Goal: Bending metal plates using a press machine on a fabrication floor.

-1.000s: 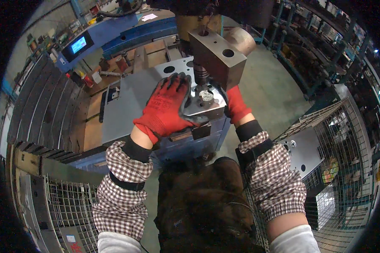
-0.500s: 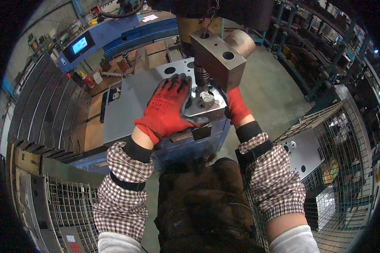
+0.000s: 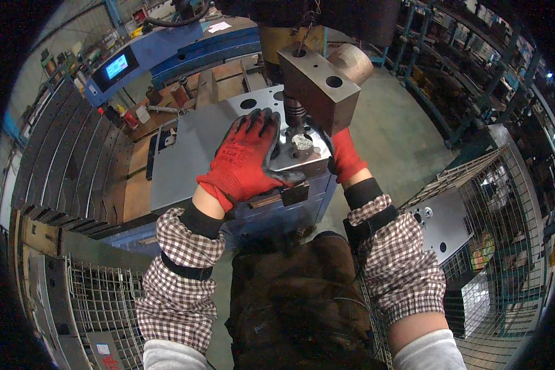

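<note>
My left hand (image 3: 242, 154), in a red glove with dark fingertips, lies flat on a grey sheet-metal panel (image 3: 188, 151). Its fingers point away from me, and the thumb stretches right along the near edge. At the panel's right end is my right hand (image 3: 348, 155), gloved in red too. A heavy steel block (image 3: 317, 86) of the press hides its fingers, so their grip does not show. Between the hands, a dark round punch (image 3: 295, 111) stands over the panel, just behind a round opening with a pale, speckled inside (image 3: 301, 142).
A stack of bent metal panels (image 3: 68, 154) stands on the left. Beyond it is a lit control screen (image 3: 116, 66). Wire baskets flank me; the right basket (image 3: 505, 203) holds a holed panel (image 3: 444, 225). Shelving racks (image 3: 450, 86) line the far right.
</note>
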A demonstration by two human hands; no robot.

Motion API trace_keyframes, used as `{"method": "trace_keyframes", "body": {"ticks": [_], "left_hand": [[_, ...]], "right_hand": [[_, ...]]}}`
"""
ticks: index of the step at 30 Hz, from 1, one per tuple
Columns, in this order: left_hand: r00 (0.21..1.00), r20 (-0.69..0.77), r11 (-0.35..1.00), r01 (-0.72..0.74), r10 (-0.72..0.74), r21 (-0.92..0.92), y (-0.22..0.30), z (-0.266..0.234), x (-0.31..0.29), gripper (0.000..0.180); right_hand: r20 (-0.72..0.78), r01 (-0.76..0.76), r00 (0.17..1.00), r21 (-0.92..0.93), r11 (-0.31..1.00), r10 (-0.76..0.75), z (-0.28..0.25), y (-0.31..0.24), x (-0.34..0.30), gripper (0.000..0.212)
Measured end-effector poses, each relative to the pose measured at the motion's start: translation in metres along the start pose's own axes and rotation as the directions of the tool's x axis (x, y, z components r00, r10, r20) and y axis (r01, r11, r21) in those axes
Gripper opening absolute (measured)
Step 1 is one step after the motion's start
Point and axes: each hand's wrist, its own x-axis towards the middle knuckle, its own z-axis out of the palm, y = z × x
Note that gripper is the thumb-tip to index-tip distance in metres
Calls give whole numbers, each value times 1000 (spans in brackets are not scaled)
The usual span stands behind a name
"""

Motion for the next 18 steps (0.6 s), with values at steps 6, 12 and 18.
{"method": "trace_keyframes", "body": {"ticks": [6, 12, 18], "left_hand": [[999, -27, 1000, -19, 19, 0, -4, 4, -1, 120], [999, -34, 1000, -31, 31, -5, -3, 6, 1, 121], [1000, -15, 1000, -16, 16, 13, -4, 2, 1, 120]], "right_hand": [[27, 29, 999, 3, 1000, -29, 0, 2, 2, 22], [33, 13, 999, 90, 996, -17, -1, 3, 1, 22], [124, -117, 985, -59, 991, 124, -22, -26, 18, 29]]}}
